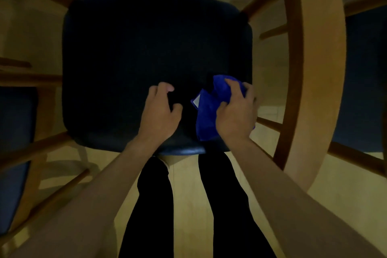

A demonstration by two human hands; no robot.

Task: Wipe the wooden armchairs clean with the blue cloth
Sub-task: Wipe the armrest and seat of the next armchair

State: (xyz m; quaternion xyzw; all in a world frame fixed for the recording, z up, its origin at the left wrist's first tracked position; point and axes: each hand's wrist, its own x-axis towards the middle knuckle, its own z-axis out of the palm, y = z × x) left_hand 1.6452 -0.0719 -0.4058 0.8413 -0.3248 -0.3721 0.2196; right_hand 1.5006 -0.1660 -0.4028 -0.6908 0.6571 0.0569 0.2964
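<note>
Risk: right hand bunches blue cloth at the dark seat's near-right edge, left hand loosely curled, holding nothing; cloth may slip off, wooden armrest left unwiped.

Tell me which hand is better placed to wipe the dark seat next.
Right. The right hand already grips the blue cloth on the seat; the left hand holds nothing, fingers loosely curled beside it.
</note>
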